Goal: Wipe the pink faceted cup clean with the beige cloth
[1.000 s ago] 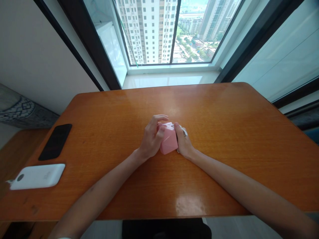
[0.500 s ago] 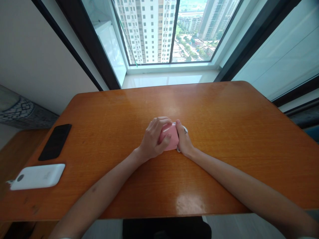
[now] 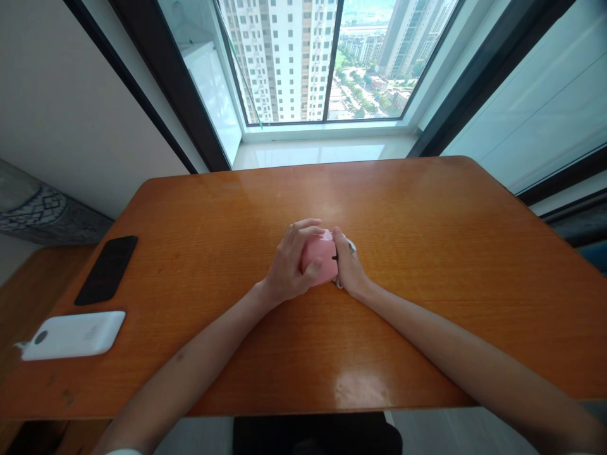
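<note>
The pink object [image 3: 323, 253] seemed light, stiff, slick, best held by its sides, left hand [image 3: 286, 262] curled round it, right hand [image 3: 351, 270] thumb pressed, other fingers hidden.

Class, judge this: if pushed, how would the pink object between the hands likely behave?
The pink object is probably stiff: it shows a fairly crisp lower corner by the right hand. Its flattish side suggests it may slide rather than roll.

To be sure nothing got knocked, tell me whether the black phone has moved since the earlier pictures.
No; the black phone keeps the same place beside the left edge of the table.
</note>
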Demonstrator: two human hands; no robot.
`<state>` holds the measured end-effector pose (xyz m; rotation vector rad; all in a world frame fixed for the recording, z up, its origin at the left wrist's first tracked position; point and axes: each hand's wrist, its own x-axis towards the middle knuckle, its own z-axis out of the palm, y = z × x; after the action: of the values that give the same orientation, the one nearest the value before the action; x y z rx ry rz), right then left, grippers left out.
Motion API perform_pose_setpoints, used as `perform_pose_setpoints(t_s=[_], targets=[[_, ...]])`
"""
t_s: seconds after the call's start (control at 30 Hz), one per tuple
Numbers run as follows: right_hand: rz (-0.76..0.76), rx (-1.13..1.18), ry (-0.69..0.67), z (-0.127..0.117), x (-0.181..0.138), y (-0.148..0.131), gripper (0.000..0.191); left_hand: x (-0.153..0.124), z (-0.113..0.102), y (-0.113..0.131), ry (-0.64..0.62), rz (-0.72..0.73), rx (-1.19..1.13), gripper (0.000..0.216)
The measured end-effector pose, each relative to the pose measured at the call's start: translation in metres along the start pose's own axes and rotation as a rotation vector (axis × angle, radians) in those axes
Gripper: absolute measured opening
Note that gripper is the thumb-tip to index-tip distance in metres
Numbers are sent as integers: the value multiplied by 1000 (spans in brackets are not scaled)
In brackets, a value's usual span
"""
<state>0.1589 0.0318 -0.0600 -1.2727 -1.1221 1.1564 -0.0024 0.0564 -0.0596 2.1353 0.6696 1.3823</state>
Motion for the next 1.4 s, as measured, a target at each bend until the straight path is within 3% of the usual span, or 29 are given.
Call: perform_pose_setpoints(t_s=[0.1, 0.3, 0.4, 0.57, 0.7, 0.93, 1.17, 1.4], targets=[[-4, 5, 47, 1, 1, -2, 67, -2, -3, -6, -91, 143, 104, 53], [-35, 18, 33, 0, 0, 3, 66, 3, -5, -1, -96, 89, 53, 43], [-76, -2, -5, -2, -2, 7, 67, 5, -5, 5, -81, -52, -51, 36], [-160, -70, -70, -5, -4, 10, 67, 8, -3, 7, -63, -433, -280, 39], [-168, -89, -88, -5, -4, 12, 66, 10, -1, 4, -50, -567, -400, 42], [-178, -97, -89, -4, -4, 8, 65, 8, 3, 4, 20, -562, -478, 44], [-123, -30, -68, -3, -1, 9, 63, -1, 8, -12, 70, -566, -427, 66], [-12, 52, -5, -1, 1, 11, 64, 0, 4, -25, 39, -496, -98, 56]])
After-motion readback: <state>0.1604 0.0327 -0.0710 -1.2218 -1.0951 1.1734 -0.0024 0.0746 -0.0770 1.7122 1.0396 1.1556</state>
